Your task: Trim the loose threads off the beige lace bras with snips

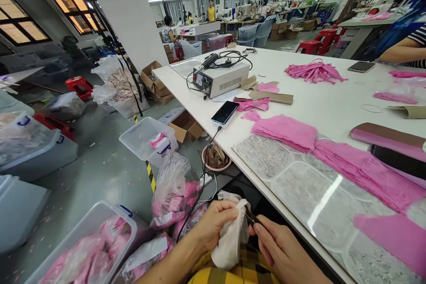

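Note:
My left hand (213, 224) is closed around a wad of white cloth (231, 242), held low over my lap below the table edge. Touching the cloth's top, my right hand (282, 253) pinches a thin dark tool (253, 218), perhaps a small blade or tip. Stacks of pink lace pieces (333, 155) lie on the white table (299, 97) just beyond my hands, on a glass sheet (299, 191) over grey lace.
A phone (225, 112) on a cable and a white control box (221, 80) with a wired handpiece sit farther along the table. Bins and bags of pink fabric (173, 191) crowd the floor at left. A co-worker's arm (399, 55) rests at the far right.

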Tool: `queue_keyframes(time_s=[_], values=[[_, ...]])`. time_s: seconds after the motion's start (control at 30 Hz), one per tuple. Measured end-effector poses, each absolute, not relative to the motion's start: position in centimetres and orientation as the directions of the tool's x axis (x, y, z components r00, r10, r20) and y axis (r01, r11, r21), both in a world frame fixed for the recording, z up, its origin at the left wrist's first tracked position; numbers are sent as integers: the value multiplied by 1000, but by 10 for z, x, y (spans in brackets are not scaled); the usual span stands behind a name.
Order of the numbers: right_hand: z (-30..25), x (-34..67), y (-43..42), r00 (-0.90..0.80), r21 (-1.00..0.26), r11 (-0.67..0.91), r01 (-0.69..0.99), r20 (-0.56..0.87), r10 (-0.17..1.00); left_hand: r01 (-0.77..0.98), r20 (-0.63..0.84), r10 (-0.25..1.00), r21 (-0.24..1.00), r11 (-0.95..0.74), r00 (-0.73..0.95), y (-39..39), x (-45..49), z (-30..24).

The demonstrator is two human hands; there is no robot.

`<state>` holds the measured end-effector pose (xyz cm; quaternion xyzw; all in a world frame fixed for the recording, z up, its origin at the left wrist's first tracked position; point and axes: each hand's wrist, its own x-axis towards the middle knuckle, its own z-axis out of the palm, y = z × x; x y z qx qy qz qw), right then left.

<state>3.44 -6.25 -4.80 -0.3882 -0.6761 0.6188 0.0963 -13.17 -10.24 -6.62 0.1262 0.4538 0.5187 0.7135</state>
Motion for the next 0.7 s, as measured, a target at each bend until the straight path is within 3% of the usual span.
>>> queue_keyframes(time_s=[0.7], values=[[-47,35,-64,-662,-857,-180,484,-493,565,-574,-527,847,673,466,69,-102,-130,-62]])
